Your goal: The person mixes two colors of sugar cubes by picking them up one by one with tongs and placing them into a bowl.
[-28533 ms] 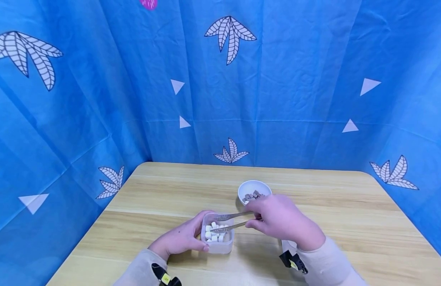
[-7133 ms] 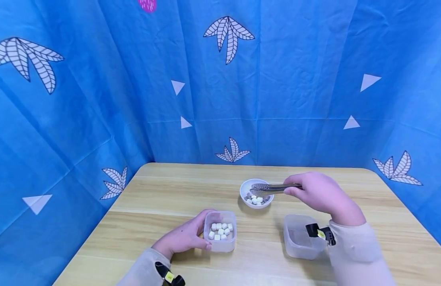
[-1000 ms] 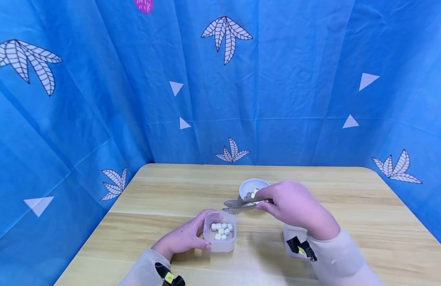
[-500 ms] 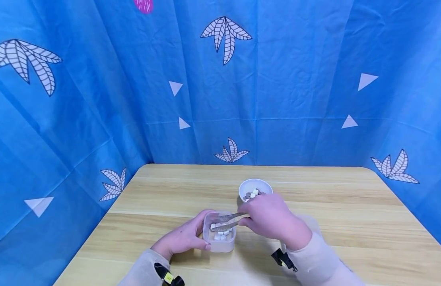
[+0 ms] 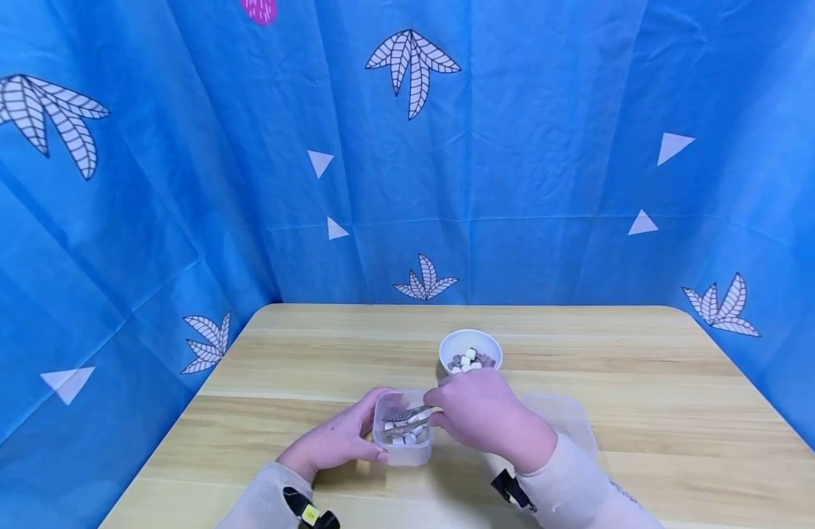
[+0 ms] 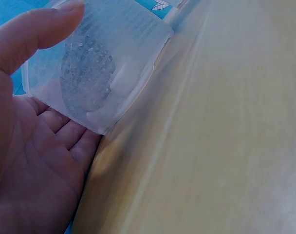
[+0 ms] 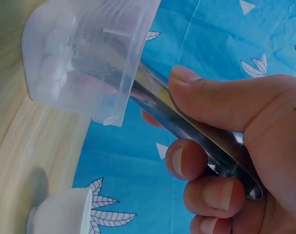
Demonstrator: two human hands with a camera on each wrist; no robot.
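My left hand [image 5: 337, 441] grips a clear plastic container [image 5: 408, 457] from its left side, thumb at the front and fingers behind. Small white marshmallow-like cubes [image 5: 398, 439] lie inside it. In my right hand [image 5: 489, 415] is a pair of metal tongs [image 7: 187, 126], pinched between thumb and fingers. Their perforated tips reach down into the container among the cubes; whether a cube is caught between them I cannot tell. Behind the right hand stands a white bowl [image 5: 453, 341] with grey-brown cubes [image 5: 489, 361] and several white cubes [image 5: 469, 354]; the hand hides its front edge.
A second clear container [image 5: 575, 413] stands right of the bowl, partly covered by the right forearm; its contents are hidden. The wooden table [image 5: 301, 353] meets a blue patterned curtain [image 5: 546, 147] at the back and sides.
The right hand has brought the tongs from beside the bowl leftward and down into the left container. Compared with much earlier, the bowl holds more white cubes and the container fewer.
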